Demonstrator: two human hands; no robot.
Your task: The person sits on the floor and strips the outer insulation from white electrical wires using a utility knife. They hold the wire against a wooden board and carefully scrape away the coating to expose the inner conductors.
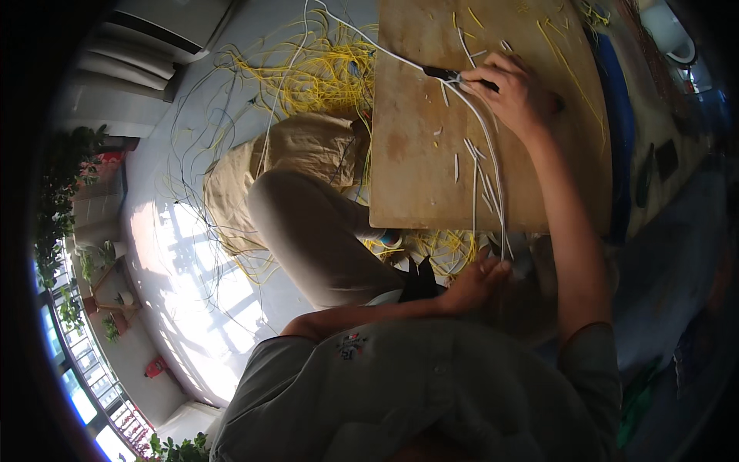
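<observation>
Wire (493, 165), thin and white, runs across the wooden board (416, 154) between the person's two hands. The right hand (517, 94) rests on the far part of the board with its fingers (493, 75) clenched around a dark-handled tool (441, 73), whose tip meets the wire where the strand bends. From there the wire carries on past the board's upper edge toward the floor, and in the other direction it curves down the board to its near edge.

At that near edge the left hand (479, 279) pinches the wire, fingers closed on it just below the board, close to the person's lap. Whether more than one strand is held there cannot be told.

Short white offcuts (471, 150) lie scattered on the bare wood around the wire, a few beside the right hand and more halfway down the board. Some yellow strands lie on the board's far right corner.

Left of the board a tan cloth sack (308, 150) sits on the pale floor (177, 254); what is inside it cannot be seen. Behind it a loose tangle of yellow wire (323, 69) spreads over the floor, and more yellow strands (439, 246) show under the board's near edge. The person's bent knee (308, 223) in beige trousers lies between sack and board.
</observation>
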